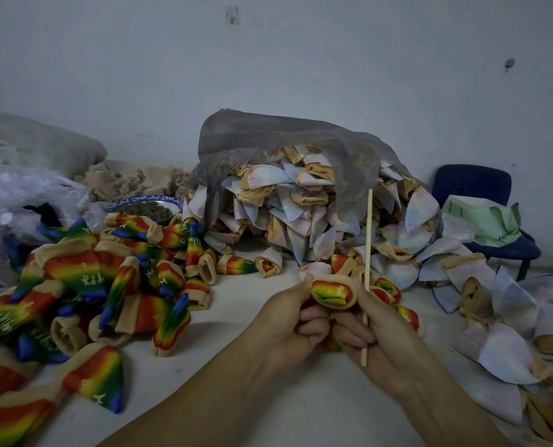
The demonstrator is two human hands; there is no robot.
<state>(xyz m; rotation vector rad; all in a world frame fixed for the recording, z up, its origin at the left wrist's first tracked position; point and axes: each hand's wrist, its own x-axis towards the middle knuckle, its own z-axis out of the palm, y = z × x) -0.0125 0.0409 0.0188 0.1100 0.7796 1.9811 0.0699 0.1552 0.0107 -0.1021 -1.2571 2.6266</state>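
Observation:
Both my hands hold one rainbow fabric cone (332, 292) with a tan cuff, its open end turned toward me. My left hand (292, 324) grips its left side with curled fingers. My right hand (370, 330) grips its right side and also holds a thin wooden stick (367, 272) upright between the fingers. A pile of finished rainbow cones (91, 285) lies to the left. Pale inside-out cones (317, 214) spill from a grey mesh bag (300, 137) straight ahead.
More pale cones (500, 343) are scattered along the right. A blue chair (481, 201) with green paper stands at the back right. A patterned bowl (146, 206), beige stuffing (133, 179) and clear plastic (17, 201) sit at the back left. A white wall rises behind.

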